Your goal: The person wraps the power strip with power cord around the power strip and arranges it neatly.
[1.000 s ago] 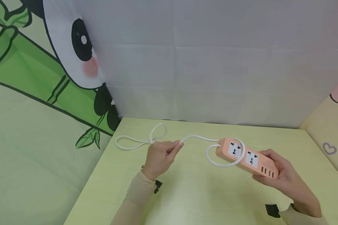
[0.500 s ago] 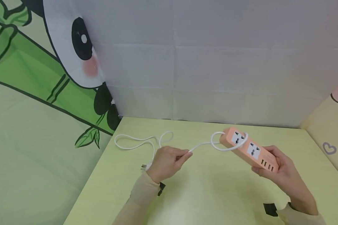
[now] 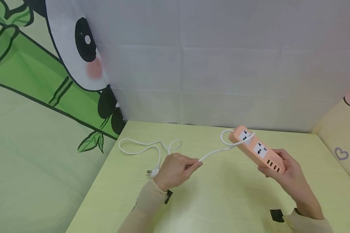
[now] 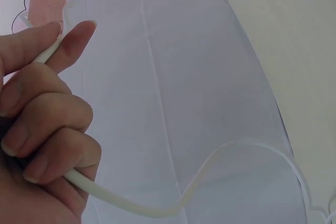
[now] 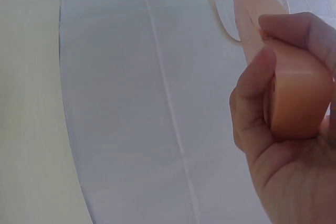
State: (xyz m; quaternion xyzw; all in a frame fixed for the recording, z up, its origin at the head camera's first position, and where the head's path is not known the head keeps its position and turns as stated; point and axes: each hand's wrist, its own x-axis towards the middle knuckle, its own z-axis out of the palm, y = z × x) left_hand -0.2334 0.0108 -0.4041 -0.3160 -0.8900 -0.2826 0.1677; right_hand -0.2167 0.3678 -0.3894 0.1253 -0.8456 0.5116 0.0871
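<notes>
An orange power strip point(image 3: 252, 147) with white sockets and several USB ports is held above the table, tilted, its far end up. My right hand point(image 3: 290, 174) grips its near end; the right wrist view shows fingers curled round the strip's body point(image 5: 299, 93). A loop of its white cord point(image 3: 218, 151) crosses the far socket. My left hand point(image 3: 176, 171) pinches that cord between thumb and forefinger, with the other fingers curled over it in the left wrist view. Beside the left wrist lies the plug point(image 3: 153, 172), its prongs pointing left, partly hidden by the hand.
Slack cord point(image 3: 137, 153) lies in loose loops on the back left of the pale yellow table point(image 3: 221, 200). A white cloth wall point(image 3: 221, 81) stands along the back edge. Printed cloth panels point(image 3: 40, 155) flank both sides.
The strip's far end has risen and tilted steeper, and its cord loop has shifted. My left hand has moved right and slightly down, still pinching the cord. The plug has come into sight.
</notes>
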